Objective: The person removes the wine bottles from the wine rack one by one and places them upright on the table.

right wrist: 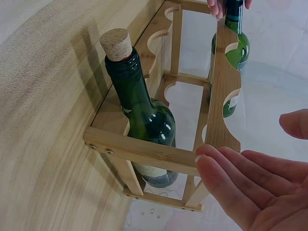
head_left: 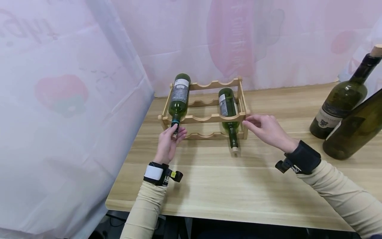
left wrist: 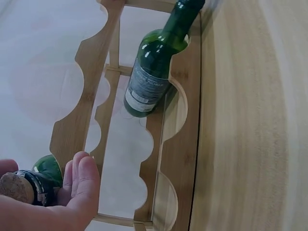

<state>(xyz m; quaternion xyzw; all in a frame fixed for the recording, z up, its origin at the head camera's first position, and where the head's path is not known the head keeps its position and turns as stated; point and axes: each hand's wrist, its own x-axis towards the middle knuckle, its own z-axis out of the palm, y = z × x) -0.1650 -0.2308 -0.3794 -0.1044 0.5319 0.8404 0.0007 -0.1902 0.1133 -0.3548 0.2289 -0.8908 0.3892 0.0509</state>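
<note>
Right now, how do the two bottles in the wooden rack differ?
The upper bottle lies at left in the top tier of the rack; the lower bottle lies at right in the bottom tier. The left hand grips the upper bottle's neck; no hand touches the lower bottle. Both are green, corked and labelled.

Rack (head_left: 212,118) behind left hand (head_left: 168,143).
Upper bottle (head_left: 179,91), in grip, lies atop rack; lower bottle (head_left: 226,103) inside it, right of grip; right hand (head_left: 267,128) at rack's right end; standing bottles (head_left: 337,103) farthest right.
</note>
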